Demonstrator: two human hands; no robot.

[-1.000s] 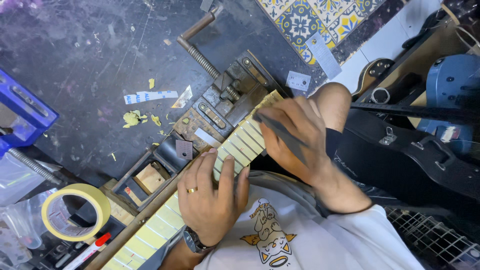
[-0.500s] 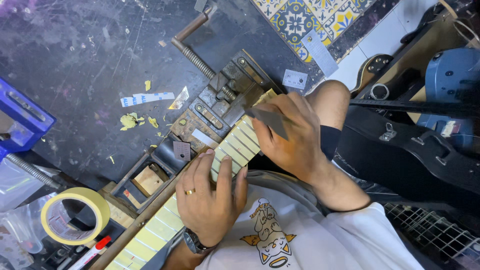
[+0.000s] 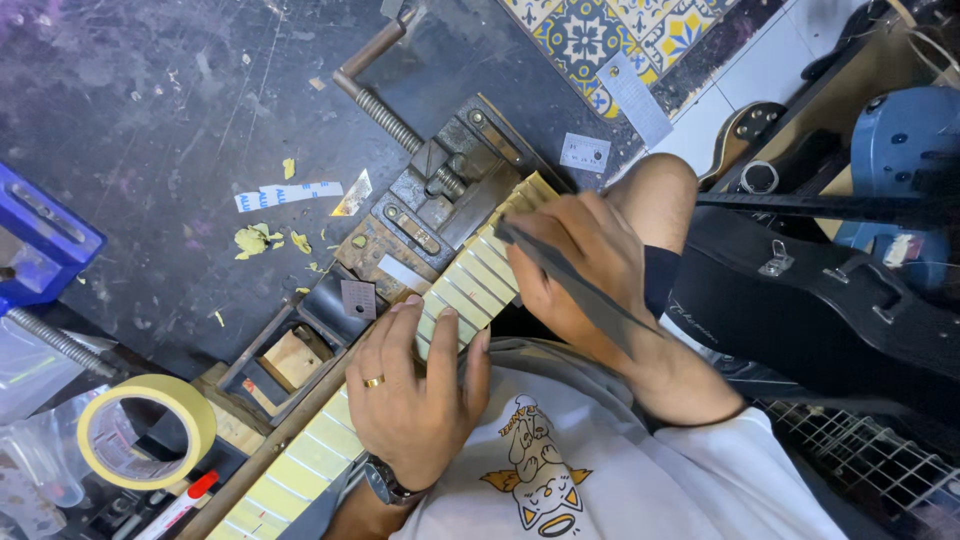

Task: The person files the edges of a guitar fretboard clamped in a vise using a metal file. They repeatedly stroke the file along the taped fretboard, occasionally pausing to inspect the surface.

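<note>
A guitar neck [image 3: 470, 285] with pale yellow tape between its frets lies slanted across the dark bench, clamped in a rusty metal vise [image 3: 450, 190]. My left hand [image 3: 415, 390], with a ring and a wristwatch, presses flat on the middle of the fretboard. My right hand [image 3: 580, 260] grips a long, thin, dark file [image 3: 590, 295]. The file's tip rests over the frets near the neck's upper end.
A roll of yellow masking tape [image 3: 145, 430] and a red-capped marker [image 3: 185, 500] lie at lower left. A blue clamp [image 3: 40, 245] sits at the left edge. A black guitar case [image 3: 830, 300] and a blue guitar body [image 3: 900, 150] stand at right, beside patterned floor tiles [image 3: 600, 35].
My right hand has shifted the file slightly along the upper frets. My left hand stays pressed on the neck in the same spot.
</note>
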